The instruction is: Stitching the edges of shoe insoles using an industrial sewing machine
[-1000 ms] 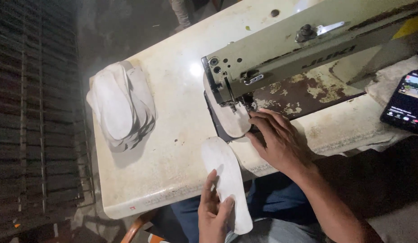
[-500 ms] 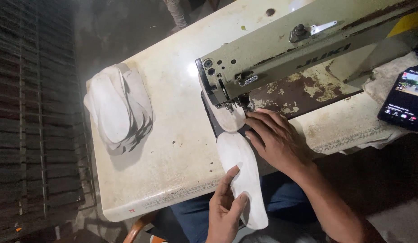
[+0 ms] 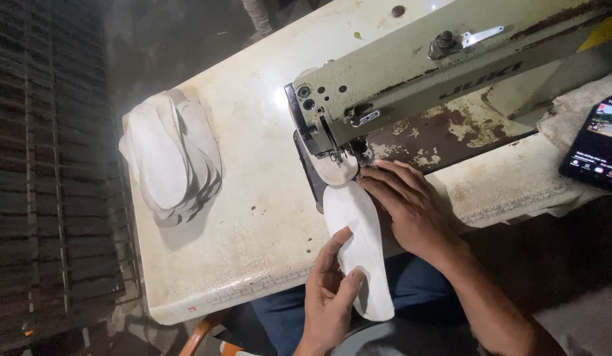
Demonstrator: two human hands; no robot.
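A white shoe insole lies over the front edge of the worn sewing table, its toe end pointing toward the needle of the industrial sewing machine. My left hand grips the insole's near half, thumb on top. My right hand rests flat beside the insole's far end, fingertips at the presser foot. Another pale piece sits under the machine head.
A stack of several white insoles lies on the table's left side. A phone with a lit screen rests on cloth at the right. A dark metal grate runs along the left. My blue trousers show below the table.
The insole in my left hand has moved up and right toward the needle, and its toe end now meets the piece under the presser foot. My right hand stayed by the needle.
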